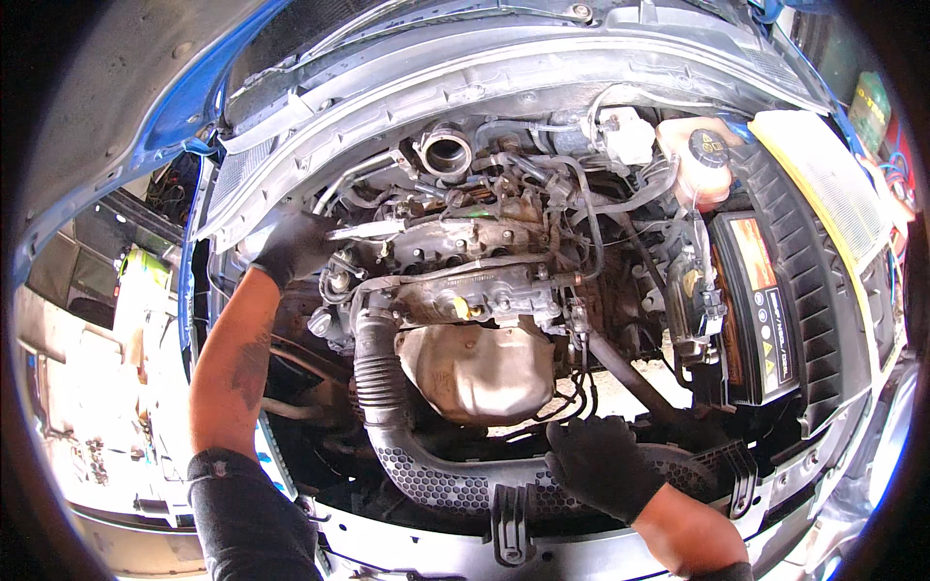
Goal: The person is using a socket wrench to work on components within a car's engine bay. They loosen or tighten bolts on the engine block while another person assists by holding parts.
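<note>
My gloved left hand (pixel 295 242) is closed at the left end of the engine (pixel 484 300), by a silver bar (pixel 368 230) that runs rightward from it; what its fingers hold is partly hidden. My gloved right hand (pixel 605 465) rests with curled fingers on the black intake duct (pixel 436 474) along the front of the bay. The duct's ribbed hose (pixel 373 368) rises to the engine, beside a metal heat shield (pixel 470 373). An uncapped round metal opening (pixel 446 150) sits at the back of the engine.
A black battery (pixel 746 310), a pale coolant tank (pixel 697 169) and an air filter (pixel 823 194) fill the right side. The raised blue hood (pixel 116 116) arches at upper left. The silver front crossmember (pixel 407 537) runs along the near edge. A green cylinder (pixel 870 111) stands beyond the car.
</note>
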Demonstrator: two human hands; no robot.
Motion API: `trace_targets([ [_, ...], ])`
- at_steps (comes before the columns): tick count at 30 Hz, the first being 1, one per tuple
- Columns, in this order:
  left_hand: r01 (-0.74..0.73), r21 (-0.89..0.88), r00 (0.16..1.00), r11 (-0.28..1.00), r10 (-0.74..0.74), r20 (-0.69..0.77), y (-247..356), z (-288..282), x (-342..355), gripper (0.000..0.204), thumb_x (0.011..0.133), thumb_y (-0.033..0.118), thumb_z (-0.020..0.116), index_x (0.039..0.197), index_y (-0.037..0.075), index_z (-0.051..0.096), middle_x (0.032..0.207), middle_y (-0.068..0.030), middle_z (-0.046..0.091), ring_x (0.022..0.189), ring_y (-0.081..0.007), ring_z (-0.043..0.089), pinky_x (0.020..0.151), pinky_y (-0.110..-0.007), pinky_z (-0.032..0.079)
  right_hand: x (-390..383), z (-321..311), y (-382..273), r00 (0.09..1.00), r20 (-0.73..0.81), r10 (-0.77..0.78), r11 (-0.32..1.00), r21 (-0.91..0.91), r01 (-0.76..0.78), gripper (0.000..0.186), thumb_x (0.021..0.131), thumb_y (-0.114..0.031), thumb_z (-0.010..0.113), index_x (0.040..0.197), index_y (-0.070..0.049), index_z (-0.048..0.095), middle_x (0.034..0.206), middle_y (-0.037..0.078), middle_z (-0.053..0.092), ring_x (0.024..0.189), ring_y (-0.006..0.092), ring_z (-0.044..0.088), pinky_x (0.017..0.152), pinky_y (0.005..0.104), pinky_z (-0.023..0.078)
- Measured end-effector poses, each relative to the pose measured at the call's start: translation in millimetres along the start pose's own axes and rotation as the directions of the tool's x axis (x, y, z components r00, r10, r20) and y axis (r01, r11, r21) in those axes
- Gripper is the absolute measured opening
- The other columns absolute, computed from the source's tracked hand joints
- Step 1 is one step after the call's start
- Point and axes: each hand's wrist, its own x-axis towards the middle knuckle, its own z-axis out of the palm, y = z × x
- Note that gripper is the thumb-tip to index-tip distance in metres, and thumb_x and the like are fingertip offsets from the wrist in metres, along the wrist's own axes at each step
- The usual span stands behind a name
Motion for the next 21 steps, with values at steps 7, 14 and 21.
trace_targets([
  [7,0.068,-0.061,0.996,0.996,-0.064,0.054,6,34,6,0.034,0.092,0.035,0.06,0.11,0.009,0.074,0.093,-0.0236,0.072,0.086,-0.0426,0.07,0.08,-0.053,0.055,1,-5,-3,0.994,0.104,0.036,0.998,-0.059,-0.03,0.027,0.089,-0.032,0.066,0.101,-0.008,0.06,0.072,0.007,0.064,0.065,0.0284,0.066,0.062,0.0477,0.05],
  [14,-0.108,0.022,0.994,0.994,0.108,0.003,7,59,30,0.029,0.083,0.027,0.064,0.101,0.007,0.072,0.091,-0.0215,0.073,0.087,-0.0422,0.071,0.078,-0.053,0.057,2,-4,1,0.995,0.1,0.015,1.0,0.003,-0.015,0.03,0.089,-0.031,0.067,0.105,-0.006,0.06,0.074,0.008,0.062,0.065,0.0299,0.064,0.064,0.0482,0.049],
  [21,-0.095,-0.11,0.992,0.989,0.085,-0.097,35,106,32,0.029,0.074,0.024,0.067,0.099,0.01,0.074,0.091,-0.0193,0.073,0.086,-0.0411,0.07,0.077,-0.051,0.057,-2,-3,4,1.0,0.009,-0.026,0.998,-0.055,0.026,0.031,0.09,-0.03,0.066,0.106,-0.005,0.059,0.077,0.012,0.062,0.068,0.0306,0.064,0.066,0.0477,0.05],
])
